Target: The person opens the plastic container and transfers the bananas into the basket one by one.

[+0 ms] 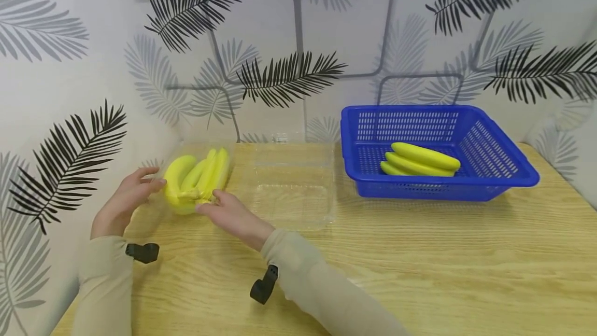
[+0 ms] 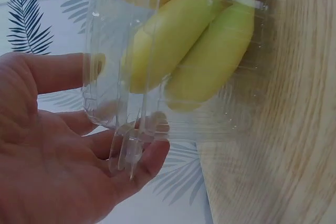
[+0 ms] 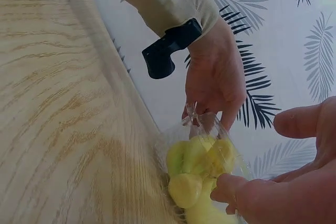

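Observation:
A clear plastic clamshell box (image 1: 170,204) at the left of the table holds several yellow bananas (image 1: 216,170). At its left side is my left hand (image 1: 128,196); in the left wrist view its fingers bend round the box's rim and corner tab. My right hand (image 1: 238,217) is at the box's near right corner, its thumb tip against the plastic beside the bananas. In the right wrist view the right hand's other fingers (image 3: 299,121) stand apart from the box.
A second clear plastic box (image 1: 291,198) lies opened, with no bananas in it, right of the filled one. Farther right, a blue basket (image 1: 438,183) holds three yellow bananas (image 1: 420,159). Behind the wooden table (image 1: 443,263) is a leaf-patterned wall (image 1: 340,35).

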The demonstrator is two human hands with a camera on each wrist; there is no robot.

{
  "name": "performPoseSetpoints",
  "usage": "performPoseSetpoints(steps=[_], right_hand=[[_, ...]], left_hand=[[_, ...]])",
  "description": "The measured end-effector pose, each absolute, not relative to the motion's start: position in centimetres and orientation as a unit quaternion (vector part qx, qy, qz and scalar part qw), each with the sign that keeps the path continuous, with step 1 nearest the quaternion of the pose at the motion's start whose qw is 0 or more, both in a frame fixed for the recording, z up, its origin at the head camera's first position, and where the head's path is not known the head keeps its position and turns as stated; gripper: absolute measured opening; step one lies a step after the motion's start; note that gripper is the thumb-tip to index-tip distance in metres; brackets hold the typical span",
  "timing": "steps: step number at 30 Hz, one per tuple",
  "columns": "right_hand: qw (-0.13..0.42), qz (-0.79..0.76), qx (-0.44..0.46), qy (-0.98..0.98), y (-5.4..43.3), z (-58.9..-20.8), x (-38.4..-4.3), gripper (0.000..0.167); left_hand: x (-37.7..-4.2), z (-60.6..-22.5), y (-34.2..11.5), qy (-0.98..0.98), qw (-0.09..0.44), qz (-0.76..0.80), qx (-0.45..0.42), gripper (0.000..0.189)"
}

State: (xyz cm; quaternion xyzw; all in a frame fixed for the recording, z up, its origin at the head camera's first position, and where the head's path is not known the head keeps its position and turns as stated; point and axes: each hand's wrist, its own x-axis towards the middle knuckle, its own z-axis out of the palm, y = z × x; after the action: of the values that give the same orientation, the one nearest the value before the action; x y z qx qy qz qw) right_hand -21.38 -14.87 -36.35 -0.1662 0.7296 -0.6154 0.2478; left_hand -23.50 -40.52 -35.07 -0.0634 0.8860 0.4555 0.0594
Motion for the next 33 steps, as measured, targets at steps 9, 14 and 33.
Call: performPoseSetpoints(steps=[9,14,33], right_hand=[[0.224,-0.738,-0.127,0.624,-14.5,-35.8,-22.0,0.065],[0.174,-0.757,-0.132,0.615,-13.4,-35.0,-22.5,0.065],[0.037,-0.754,-0.135,0.642,-3.2,-31.2,-24.6,0.047]], left_hand=[[-22.8,-34.0,-40.6,0.865,0.067,0.495,-0.042,0.077],[-22.3,-32.4,-39.3,0.846,0.076,0.526,-0.029,0.081],[-21.9,-29.5,-29.7,0.705,0.033,0.706,0.054,0.063]])
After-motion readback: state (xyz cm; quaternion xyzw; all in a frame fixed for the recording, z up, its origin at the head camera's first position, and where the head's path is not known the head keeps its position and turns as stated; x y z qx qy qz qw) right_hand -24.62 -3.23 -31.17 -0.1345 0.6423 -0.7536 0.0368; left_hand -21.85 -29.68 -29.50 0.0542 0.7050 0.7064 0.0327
